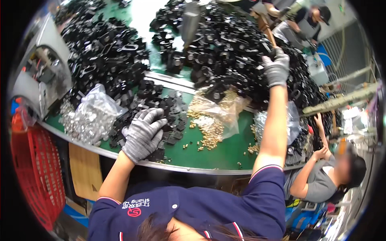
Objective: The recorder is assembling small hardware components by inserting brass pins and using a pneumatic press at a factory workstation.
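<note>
My left hand [144, 135], in a grey striped glove, lies on a heap of small black plastic parts [175, 130] near the table's front edge. Its fingers are stretched and slightly apart; anything beneath the palm is hidden. Far to the right, my gloved right hand [277, 69] is closed around the near end of a wooden stick [268, 31]. The stick reaches away over a large mound of shiny black parts [225, 44]. Between my arms, small brass-coloured pieces [211, 134] spill from beneath a clear plastic bag [229, 114] on the green tabletop [173, 154].
Silvery pieces [86, 124] lie under another clear bag [98, 102] on the left. A metal strip [171, 82] crosses the table. Beside it stand a grey machine [44, 68] and a red plastic basket [36, 172]. One co-worker [321, 176] sits at right, another [307, 24] farther back.
</note>
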`<state>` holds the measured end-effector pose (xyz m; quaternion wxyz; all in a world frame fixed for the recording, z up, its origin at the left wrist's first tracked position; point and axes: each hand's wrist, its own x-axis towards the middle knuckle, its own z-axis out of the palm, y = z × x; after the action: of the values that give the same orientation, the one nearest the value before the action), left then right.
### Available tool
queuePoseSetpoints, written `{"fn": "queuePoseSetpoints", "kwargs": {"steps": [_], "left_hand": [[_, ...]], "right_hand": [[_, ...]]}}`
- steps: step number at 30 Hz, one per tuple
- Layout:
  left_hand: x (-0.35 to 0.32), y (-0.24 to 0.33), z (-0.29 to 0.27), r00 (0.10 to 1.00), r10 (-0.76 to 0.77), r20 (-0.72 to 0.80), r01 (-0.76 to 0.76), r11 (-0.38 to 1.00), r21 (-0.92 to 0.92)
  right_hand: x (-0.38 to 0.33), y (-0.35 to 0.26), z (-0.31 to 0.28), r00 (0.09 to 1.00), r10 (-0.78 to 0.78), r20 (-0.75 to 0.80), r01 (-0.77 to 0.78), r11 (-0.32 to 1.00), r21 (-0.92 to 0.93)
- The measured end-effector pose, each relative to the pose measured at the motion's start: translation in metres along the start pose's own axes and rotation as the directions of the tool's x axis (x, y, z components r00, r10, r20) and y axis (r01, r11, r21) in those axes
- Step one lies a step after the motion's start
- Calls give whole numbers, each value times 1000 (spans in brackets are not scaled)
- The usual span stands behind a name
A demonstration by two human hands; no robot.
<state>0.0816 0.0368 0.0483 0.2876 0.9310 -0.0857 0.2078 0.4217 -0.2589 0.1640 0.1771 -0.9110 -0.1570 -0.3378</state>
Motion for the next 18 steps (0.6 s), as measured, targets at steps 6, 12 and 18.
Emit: {"fn": "queuePoseSetpoints", "kwargs": {"steps": [6,12,18], "left_hand": [[4,-24,-24,991,-78,-112,66,992,-106],[99,-92,-56,963,-261,-64,263,864,430],[173,-96,-38,723,-538,434,36,656,754]], "right_hand": [[-26,-17,33,986,-159,47,144,963,229],[-184,-164,-7,552,-591,588,363,805,469],[-222,-176,3,600,-505,620,302,861,408]]}}
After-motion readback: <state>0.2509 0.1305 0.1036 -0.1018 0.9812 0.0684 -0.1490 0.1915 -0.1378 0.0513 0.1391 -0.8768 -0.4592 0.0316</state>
